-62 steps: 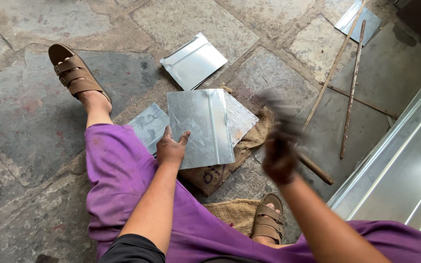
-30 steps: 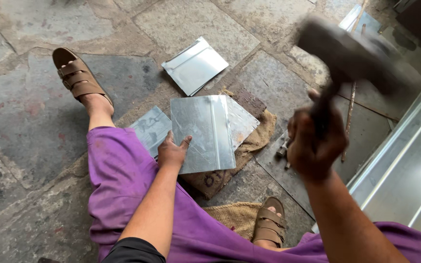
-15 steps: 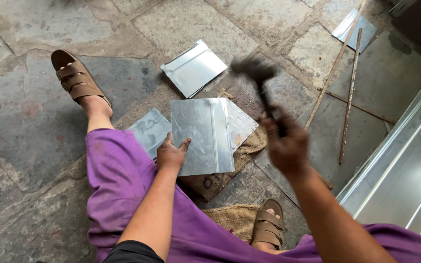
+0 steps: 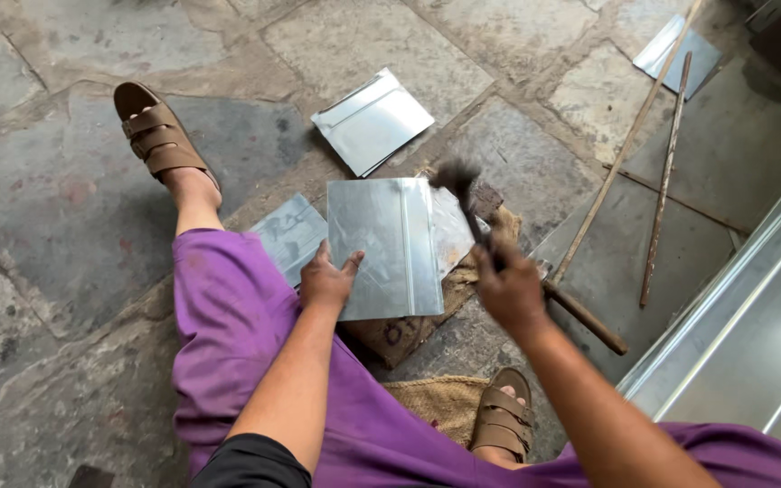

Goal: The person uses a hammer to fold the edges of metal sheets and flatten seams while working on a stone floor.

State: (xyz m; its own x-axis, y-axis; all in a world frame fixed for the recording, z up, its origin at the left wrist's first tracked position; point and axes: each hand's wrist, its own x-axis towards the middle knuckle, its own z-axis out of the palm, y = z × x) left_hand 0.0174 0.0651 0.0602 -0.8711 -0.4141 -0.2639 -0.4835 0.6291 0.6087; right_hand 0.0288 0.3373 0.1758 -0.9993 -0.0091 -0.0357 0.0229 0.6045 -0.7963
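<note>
The hammer (image 4: 463,194) is held with its long axis running up and away from the person, the blurred dark head at the far end, over the right edge of the metal sheet (image 4: 381,244). The right hand (image 4: 508,289) has its grip closed around the hammer's handle. The left hand (image 4: 327,280) lies flat with fingers spread on the near left corner of the sheet (it presses, it does not clasp anything).

The sheet is grey, shiny and nearly square, with a straight raised seam along its length, pointing away from the person. It lies on a brown burlap sack (image 4: 409,330) that carries some dark print, on the stone floor (image 4: 65,199). A second folded sheet (image 4: 372,122) lies farther away, and another piece (image 4: 293,235) is just beside the left hand. Two thin rods (image 4: 666,172) lie on the right, near a long metal channel (image 4: 752,316).
</note>
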